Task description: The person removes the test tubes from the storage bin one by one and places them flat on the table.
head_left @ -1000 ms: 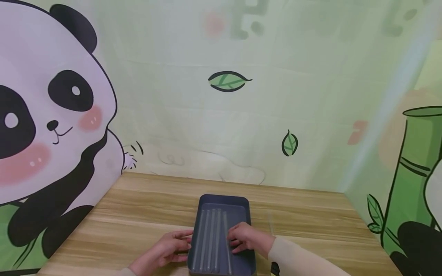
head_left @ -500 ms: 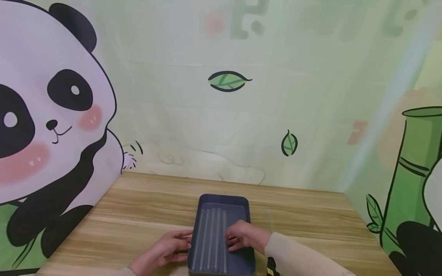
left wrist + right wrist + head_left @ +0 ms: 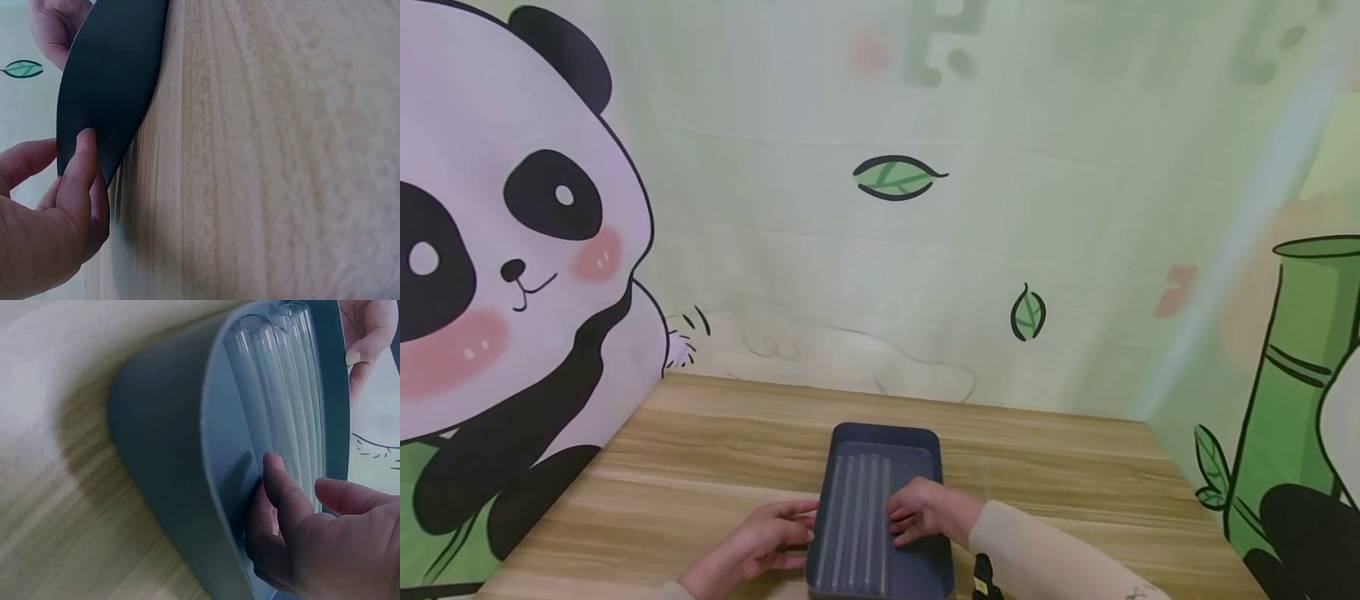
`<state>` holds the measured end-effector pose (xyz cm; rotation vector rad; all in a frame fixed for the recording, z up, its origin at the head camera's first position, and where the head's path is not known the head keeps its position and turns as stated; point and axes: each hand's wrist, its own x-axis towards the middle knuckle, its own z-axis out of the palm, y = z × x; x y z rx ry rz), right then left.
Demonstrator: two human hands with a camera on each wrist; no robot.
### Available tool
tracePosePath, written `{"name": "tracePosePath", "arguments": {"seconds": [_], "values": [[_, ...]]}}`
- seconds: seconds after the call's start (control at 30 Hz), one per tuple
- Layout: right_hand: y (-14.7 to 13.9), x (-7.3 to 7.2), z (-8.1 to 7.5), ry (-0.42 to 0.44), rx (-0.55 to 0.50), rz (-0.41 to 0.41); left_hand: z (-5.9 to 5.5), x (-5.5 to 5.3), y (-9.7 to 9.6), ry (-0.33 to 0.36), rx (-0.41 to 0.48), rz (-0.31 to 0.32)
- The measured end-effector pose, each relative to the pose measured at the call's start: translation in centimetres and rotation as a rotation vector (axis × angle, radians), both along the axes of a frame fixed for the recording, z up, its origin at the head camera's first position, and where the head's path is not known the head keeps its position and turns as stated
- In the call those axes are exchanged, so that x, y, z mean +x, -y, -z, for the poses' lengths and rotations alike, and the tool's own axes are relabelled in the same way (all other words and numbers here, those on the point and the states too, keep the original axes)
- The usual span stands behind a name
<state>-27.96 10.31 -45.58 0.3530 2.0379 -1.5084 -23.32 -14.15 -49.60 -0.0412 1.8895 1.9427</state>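
Several clear glass test tubes (image 3: 859, 525) lie side by side, lengthwise, along the left part of a dark blue-grey rectangular tray (image 3: 925, 442). My right hand (image 3: 917, 510) reaches over the tray's right wall. In the right wrist view its bent fingers (image 3: 278, 478) touch the side of the nearest test tube (image 3: 253, 381), with the thumb spread apart above the row. Outside the tray, my left hand (image 3: 767, 537) rests its fingertips against the left wall; the left wrist view shows the fingers (image 3: 81, 165) on the outer side.
The tray stands on a wood-grain table (image 3: 715, 450). A faint clear rod-like thing (image 3: 986, 477) lies on the table right of the tray. Behind rises a pale green cloth backdrop (image 3: 775, 250) printed with a panda, leaves and bamboo.
The rightmost test tube has shifted left, its near end swinging in to lie alongside the others. My right hand has moved slightly left with it. My left hand has stayed at the tray's wall.
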Motion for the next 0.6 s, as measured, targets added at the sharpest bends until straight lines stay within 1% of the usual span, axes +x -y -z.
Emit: {"name": "tracePosePath", "arguments": {"seconds": [0.07, 0.1, 0.17, 0.2, 0.3, 0.4, 0.43, 0.47, 0.53, 0.6], "values": [[0.1, -0.1, 0.5, -0.006, -0.002, 0.013, 0.0, 0.0, 0.0, 0.005, -0.006, -0.002], [0.0, -0.4, 1.0, -0.012, -0.006, 0.015, 0.0, -0.1, -0.1, 0.007, -0.008, -0.004], [-0.1, -0.9, 2.1, -0.025, -0.014, 0.017, -0.1, -0.1, -0.1, 0.012, -0.013, -0.007], [-0.3, -1.8, 3.2, -0.013, -0.036, 0.003, -0.2, -0.1, -0.1, 0.014, -0.014, -0.008], [-0.4, -2.4, 4.1, -0.005, -0.043, 0.001, -0.3, -0.1, -0.2, 0.015, -0.016, -0.013], [-0.1, -1.8, 3.1, 0.006, -0.028, 0.014, -0.3, -0.2, -0.2, 0.017, -0.021, -0.019], [0.2, -1.1, 2.2, -0.001, 0.001, 0.032, -0.3, -0.2, -0.2, 0.016, -0.022, -0.021], [0.4, -0.7, 1.7, -0.006, 0.007, 0.031, -0.3, -0.2, -0.3, 0.015, -0.024, -0.023], [0.6, -0.2, 1.1, -0.013, 0.016, 0.033, -0.3, -0.2, -0.3, 0.018, -0.027, -0.027], [0.6, 0.0, 0.8, -0.017, 0.022, 0.029, -0.3, -0.2, -0.3, 0.018, -0.031, -0.03]]}}
